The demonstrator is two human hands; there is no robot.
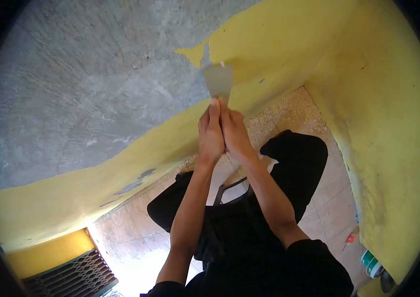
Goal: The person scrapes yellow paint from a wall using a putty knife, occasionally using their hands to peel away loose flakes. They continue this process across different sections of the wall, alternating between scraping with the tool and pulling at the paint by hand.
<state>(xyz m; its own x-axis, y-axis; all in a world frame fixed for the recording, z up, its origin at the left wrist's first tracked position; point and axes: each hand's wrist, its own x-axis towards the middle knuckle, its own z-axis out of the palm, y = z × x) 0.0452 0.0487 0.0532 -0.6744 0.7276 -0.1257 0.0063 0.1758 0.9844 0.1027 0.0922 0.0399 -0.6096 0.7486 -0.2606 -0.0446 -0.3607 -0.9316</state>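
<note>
Both of my hands are wrapped together round the handle of a scraper, whose wide flat blade (218,80) points at the wall. My left hand (211,131) and my right hand (234,129) press against each other, and the handle is hidden between them. The blade's edge meets the yellow paint (264,44) close to where it borders the bare grey plaster (96,99). A small pale flake (222,64) shows at the blade's tip. Jagged yellow paint juts into the grey just above the blade.
Paint chips (296,111) litter the tiled floor (326,198) along the wall's foot. A second yellow wall (383,148) stands on the right. Near it lie a red-handled tool (350,239) and a green-and-white tub (370,262). A folding metal gate (71,277) is at lower left.
</note>
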